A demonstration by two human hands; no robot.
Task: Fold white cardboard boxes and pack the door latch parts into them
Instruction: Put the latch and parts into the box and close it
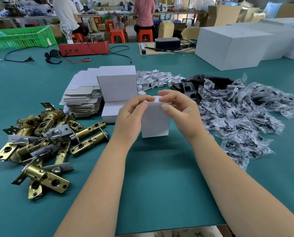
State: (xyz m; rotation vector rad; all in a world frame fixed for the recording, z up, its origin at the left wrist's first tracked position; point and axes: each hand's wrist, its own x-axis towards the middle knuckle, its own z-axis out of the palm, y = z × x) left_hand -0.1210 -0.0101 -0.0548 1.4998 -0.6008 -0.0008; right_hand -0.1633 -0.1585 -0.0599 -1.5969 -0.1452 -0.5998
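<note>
A small white cardboard box [155, 122] stands upright on the green table mat in the middle of the head view. My left hand [130, 115] grips its top left edge, fingers curled over the top flap. My right hand [180, 108] pinches the top right edge, thumb on the front face. A pile of brass door latches [45, 139] lies to the left. Flat white box blanks [82, 96] are stacked behind, beside folded boxes [117, 82]. Clear bags of black screws [241, 117] heap up at the right, black strike plates [190, 86] behind them.
Small white folded inserts [156, 77] lie behind the box. Large white cartons [231, 47] stand far right. A red device [84, 47] with cables and a green crate [21, 37] sit at the back left. Two people sit on orange stools beyond the table.
</note>
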